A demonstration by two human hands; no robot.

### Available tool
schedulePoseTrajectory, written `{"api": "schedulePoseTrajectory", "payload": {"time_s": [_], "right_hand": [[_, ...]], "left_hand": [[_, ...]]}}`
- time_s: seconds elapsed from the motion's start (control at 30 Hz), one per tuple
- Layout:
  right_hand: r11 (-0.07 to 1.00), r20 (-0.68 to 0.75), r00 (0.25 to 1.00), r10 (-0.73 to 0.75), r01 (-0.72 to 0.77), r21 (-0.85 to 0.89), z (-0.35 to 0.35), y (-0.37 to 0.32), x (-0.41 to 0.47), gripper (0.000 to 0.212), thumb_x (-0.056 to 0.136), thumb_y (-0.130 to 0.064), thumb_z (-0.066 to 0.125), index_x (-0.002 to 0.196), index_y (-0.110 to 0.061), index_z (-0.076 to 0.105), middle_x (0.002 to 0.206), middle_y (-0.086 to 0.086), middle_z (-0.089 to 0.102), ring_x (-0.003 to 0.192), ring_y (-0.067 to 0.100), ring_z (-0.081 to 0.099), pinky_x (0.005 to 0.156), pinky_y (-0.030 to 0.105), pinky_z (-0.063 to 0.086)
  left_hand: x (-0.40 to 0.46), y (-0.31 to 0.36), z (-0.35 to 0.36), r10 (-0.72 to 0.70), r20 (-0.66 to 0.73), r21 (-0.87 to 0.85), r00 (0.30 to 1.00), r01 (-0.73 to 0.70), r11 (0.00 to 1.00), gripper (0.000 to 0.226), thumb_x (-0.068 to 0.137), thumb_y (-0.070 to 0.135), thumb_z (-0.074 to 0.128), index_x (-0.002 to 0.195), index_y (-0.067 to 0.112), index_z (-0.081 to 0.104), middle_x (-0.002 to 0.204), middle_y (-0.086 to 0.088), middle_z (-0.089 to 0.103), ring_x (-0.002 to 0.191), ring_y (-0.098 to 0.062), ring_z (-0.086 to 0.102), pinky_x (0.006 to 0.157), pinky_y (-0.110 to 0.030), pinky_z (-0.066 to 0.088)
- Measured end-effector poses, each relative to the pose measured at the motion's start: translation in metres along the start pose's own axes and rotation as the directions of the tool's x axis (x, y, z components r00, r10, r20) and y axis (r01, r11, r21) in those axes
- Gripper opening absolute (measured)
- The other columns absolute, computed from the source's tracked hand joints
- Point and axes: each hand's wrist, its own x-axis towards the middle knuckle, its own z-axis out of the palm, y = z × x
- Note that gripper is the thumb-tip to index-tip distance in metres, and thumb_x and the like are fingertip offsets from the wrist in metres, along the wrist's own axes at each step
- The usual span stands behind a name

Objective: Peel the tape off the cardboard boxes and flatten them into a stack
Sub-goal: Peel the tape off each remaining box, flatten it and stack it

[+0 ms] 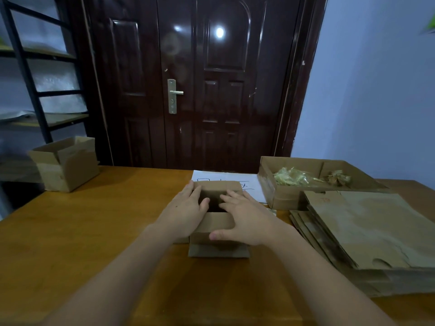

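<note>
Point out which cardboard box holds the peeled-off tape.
The shallow tray box at the table's far right, with crumpled tape inside; the other two boxes show none.

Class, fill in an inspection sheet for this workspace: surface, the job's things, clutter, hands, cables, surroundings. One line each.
Surface: wooden table.
Job's things: open box in the middle under both hands; second open box at the far left edge; stack of flattened cardboard on the right.
Clutter: tray box holding crumpled tape; white paper with writing behind the middle box.
Hands: left hand and right hand rest flat on the middle box, fingers straight.
Cables: nothing seen.
Surroundings: dark door, metal shelf at left, pale wall at right.
</note>
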Motion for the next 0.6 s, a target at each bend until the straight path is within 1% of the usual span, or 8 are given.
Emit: {"api": "schedulePoseTrajectory", "payload": {"time_s": [0.17,0.27,0.33,0.4,0.43,0.5,0.53,0.6], "right_hand": [[0.991,-0.125,0.991,-0.039,0.022,-0.131,-0.010,0.005,-0.007,0.109,0.074,-0.098,0.031,0.151,-0.022,0.045,0.165,-0.003,0.030,0.155,0.016,0.012,0.127,0.047,0.002],[0.988,-0.209,0.978,0.007,-0.040,-0.152,-0.019,0.018,-0.018,0.117,0.070,-0.102,0.027,0.156,-0.023,0.036,0.167,-0.005,0.026,0.155,0.016,0.013,0.128,0.045,0.005],[0.976,-0.213,0.975,0.069,-0.110,-0.186,-0.025,0.029,-0.027,0.121,0.068,-0.104,0.022,0.158,-0.024,0.033,0.167,-0.005,0.024,0.155,0.016,0.013,0.128,0.044,0.006],[0.966,-0.187,0.976,0.110,-0.149,-0.210,-0.023,0.034,-0.036,0.117,0.071,-0.101,0.018,0.159,-0.027,0.030,0.166,-0.005,0.025,0.155,0.017,0.013,0.128,0.046,0.008],[0.965,-0.166,0.978,0.123,-0.157,-0.209,-0.019,0.035,-0.040,0.112,0.075,-0.099,0.015,0.161,-0.027,0.026,0.167,-0.005,0.024,0.156,0.018,0.012,0.128,0.046,0.008],[0.972,-0.126,0.980,0.153,-0.172,-0.158,-0.003,0.031,-0.044,0.104,0.083,-0.092,0.010,0.163,-0.026,0.011,0.169,-0.004,0.015,0.157,0.016,0.007,0.128,0.043,0.006],[0.976,-0.108,0.978,0.180,-0.191,-0.100,0.006,0.030,-0.045,0.102,0.084,-0.089,0.008,0.163,-0.025,0.004,0.170,-0.003,0.010,0.157,0.015,0.004,0.127,0.039,0.005],[0.968,-0.093,0.965,0.246,-0.240,0.073,0.022,0.027,-0.045,0.096,0.087,-0.085,0.011,0.162,-0.027,-0.006,0.170,-0.006,0.004,0.156,0.013,0.004,0.123,0.036,0.009]], "left_hand": [[-0.001,0.000,0.001,-0.003,-0.012,0.007,1.000,0.003,1.000,0.066,0.108,0.055,0.022,0.165,0.022,0.012,0.173,-0.003,0.003,0.158,-0.020,0.009,0.125,-0.035,0.013],[-0.002,-0.001,0.001,0.003,-0.017,-0.014,1.000,-0.003,1.000,0.066,0.108,0.054,0.023,0.164,0.021,0.014,0.173,-0.004,0.004,0.158,-0.019,0.010,0.125,-0.033,0.013],[-0.001,-0.001,0.001,-0.004,-0.012,-0.026,1.000,0.003,1.000,0.066,0.108,0.054,0.023,0.165,0.021,0.013,0.173,-0.003,0.003,0.158,-0.019,0.009,0.125,-0.033,0.013],[0.000,-0.001,0.003,-0.011,-0.013,-0.037,1.000,0.010,0.999,0.066,0.108,0.055,0.024,0.165,0.023,0.013,0.173,-0.001,0.003,0.158,-0.018,0.010,0.125,-0.034,0.015],[0.001,-0.001,0.004,-0.015,-0.015,-0.041,1.000,0.015,0.999,0.066,0.108,0.055,0.025,0.165,0.024,0.013,0.173,0.000,0.003,0.157,-0.018,0.010,0.124,-0.034,0.015],[0.003,-0.001,0.005,-0.027,-0.013,-0.045,1.000,0.026,0.999,0.066,0.107,0.055,0.025,0.164,0.026,0.012,0.173,0.002,0.002,0.157,-0.017,0.011,0.124,-0.034,0.016],[0.003,-0.001,0.006,-0.032,-0.011,-0.047,0.999,0.031,0.998,0.065,0.107,0.056,0.025,0.164,0.027,0.011,0.173,0.002,0.001,0.157,-0.017,0.011,0.123,-0.033,0.016],[0.003,-0.001,0.006,-0.031,-0.012,-0.062,0.999,0.030,0.998,0.065,0.107,0.056,0.025,0.164,0.027,0.011,0.173,0.003,0.001,0.157,-0.016,0.010,0.123,-0.033,0.016]]}}
